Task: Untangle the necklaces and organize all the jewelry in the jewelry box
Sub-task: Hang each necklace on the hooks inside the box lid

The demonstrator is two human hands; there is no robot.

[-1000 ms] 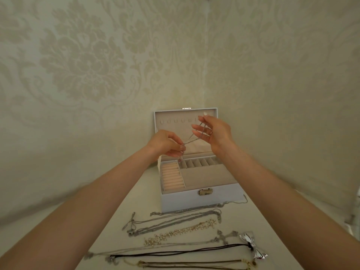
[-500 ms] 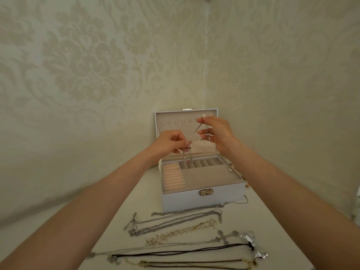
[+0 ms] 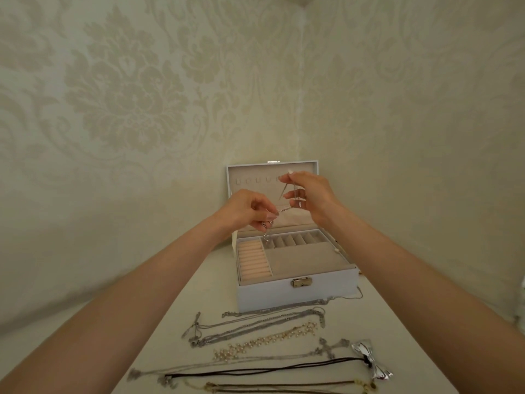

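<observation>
Above open jewelry box [image 3: 295, 297], left hand [image 3: 247, 207] and right hand [image 3: 312, 194] each pinch thin silver necklace [image 3: 284, 209], left edged closer since second ago; pendant [image 3: 267, 238] (small, blurred) dangles over box's rear slots. Stowing looks near.

Soft, even, fairly dim light with a warm cream-green cast fills the view, and shadows are faint, only a thin one at the foot of the jewelry box [image 3: 295, 297]. The wide lens bows the wallpaper [image 3: 127, 109] and stretches the left forearm [image 3: 136, 302] and right forearm [image 3: 431, 282] toward the corners (detail goes soft there); the silver bow [image 3: 372, 362] shows small glints.
</observation>
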